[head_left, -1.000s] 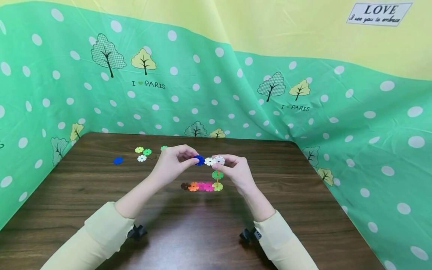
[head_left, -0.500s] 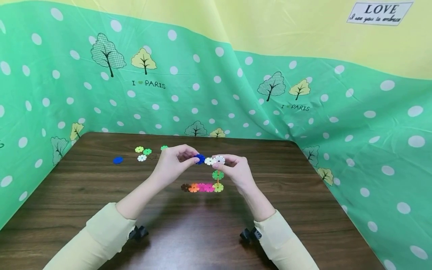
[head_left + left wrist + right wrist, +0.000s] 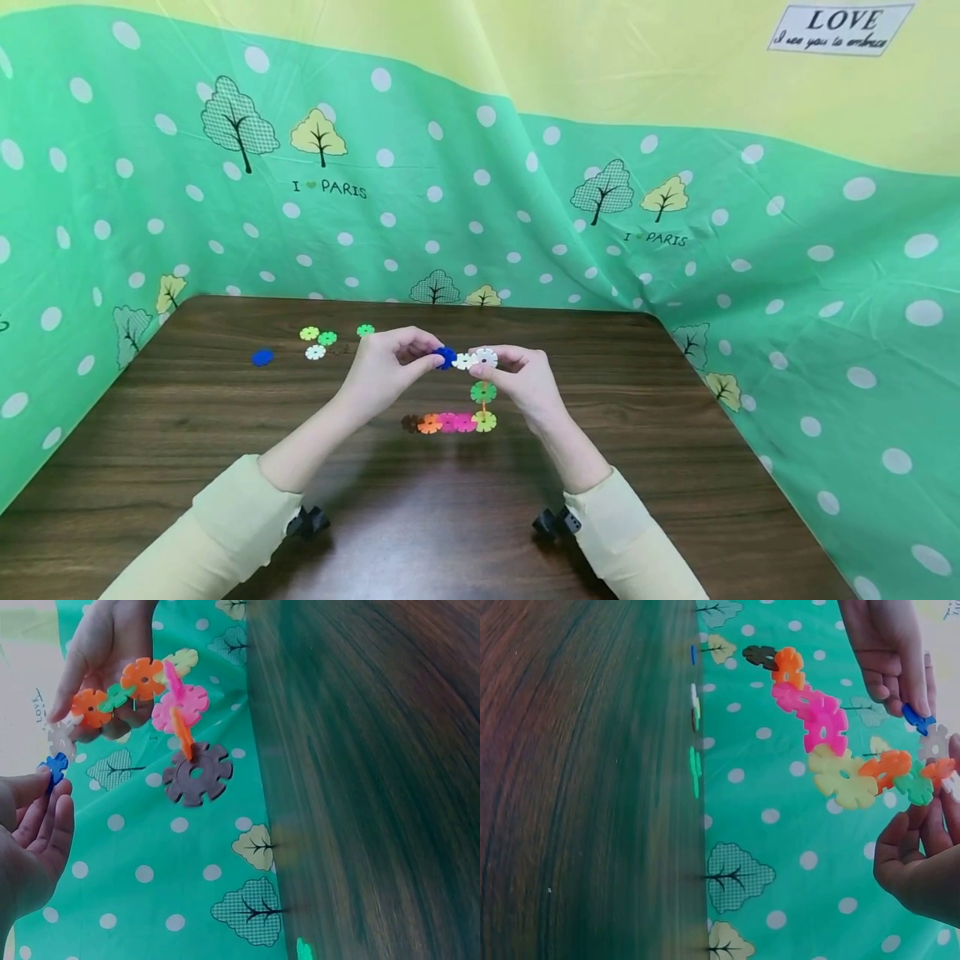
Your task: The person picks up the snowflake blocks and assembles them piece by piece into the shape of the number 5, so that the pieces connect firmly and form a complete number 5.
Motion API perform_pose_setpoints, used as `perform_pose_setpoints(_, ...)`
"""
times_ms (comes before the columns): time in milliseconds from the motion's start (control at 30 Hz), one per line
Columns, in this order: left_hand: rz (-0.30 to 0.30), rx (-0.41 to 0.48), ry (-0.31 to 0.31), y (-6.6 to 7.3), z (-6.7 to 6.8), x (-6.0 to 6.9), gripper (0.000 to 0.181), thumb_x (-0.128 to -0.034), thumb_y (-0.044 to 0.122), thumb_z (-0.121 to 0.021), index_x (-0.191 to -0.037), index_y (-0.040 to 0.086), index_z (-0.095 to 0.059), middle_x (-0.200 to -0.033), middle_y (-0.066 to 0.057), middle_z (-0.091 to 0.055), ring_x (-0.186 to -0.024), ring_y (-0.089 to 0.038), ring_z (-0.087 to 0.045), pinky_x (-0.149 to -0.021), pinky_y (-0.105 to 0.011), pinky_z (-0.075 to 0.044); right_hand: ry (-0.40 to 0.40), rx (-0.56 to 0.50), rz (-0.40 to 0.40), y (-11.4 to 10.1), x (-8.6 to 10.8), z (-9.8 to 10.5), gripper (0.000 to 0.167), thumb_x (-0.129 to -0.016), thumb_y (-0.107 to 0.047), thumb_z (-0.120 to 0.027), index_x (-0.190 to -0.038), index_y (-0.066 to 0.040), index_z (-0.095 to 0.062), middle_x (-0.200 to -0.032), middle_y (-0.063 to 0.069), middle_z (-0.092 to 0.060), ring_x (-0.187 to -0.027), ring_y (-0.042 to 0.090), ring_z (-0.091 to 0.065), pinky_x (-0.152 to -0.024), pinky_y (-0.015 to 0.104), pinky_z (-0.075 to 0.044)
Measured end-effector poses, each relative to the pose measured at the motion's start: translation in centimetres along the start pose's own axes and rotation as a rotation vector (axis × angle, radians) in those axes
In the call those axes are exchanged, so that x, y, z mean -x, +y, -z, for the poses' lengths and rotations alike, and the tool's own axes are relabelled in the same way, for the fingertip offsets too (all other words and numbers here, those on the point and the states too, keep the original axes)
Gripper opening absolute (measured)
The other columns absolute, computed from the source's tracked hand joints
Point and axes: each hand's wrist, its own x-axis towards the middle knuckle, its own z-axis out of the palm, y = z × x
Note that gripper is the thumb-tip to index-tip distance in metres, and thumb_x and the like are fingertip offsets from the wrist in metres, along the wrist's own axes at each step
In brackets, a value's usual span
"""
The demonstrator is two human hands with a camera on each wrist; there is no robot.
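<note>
While left grip (image 3: 386,362) pinches a blue disc (image 3: 445,358) and right grip (image 3: 521,379) a white disc (image 3: 484,357), we see a linked chain (image 3: 465,423) below right grip; blue's join unclear. Loose discs (image 3: 316,352) remain on worktop (image 3: 450,517) beyond left grip: part-done, we judge.

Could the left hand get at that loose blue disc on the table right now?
Probably not quite yet: the left hand is busy pinching the blue flower piece. Were it to let go, the way looks free, with just flat pieces lying near the blue disc.
</note>
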Motion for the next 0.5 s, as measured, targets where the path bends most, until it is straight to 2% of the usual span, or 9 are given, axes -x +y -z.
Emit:
perform_pose_setpoints(233,0.021,0.039,0.034,0.36,-0.37,0.12,0.007,-0.0803,0.013,-0.075,-0.086,0.011,-0.072,-0.075,0.001,-0.071,-0.06,-0.016,-0.063,-0.051,-0.022,-0.048,-0.003,-0.026,-0.002,0.05,0.07,-0.18,0.024,-0.079,-0.009,-0.076,-0.095,0.008,-0.07,-0.076,-0.003,-0.071,-0.057,0.009,-0.055,-0.051,0.021,-0.046)
perform_pose_setpoints(500,0.002,0.021,0.074,0.48,-0.83,0.53,0.007,-0.0789,0.011,-0.076,-0.084,0.008,-0.072,-0.072,0.001,-0.07,-0.058,-0.011,-0.061,-0.052,-0.023,-0.05,-0.038,0.0,0.002,0.23,0.06,-0.24,0.025,-0.08,-0.012,-0.076,-0.097,0.006,-0.071,-0.085,-0.003,-0.073,-0.075,0.012,-0.06,-0.059,0.024,-0.05)
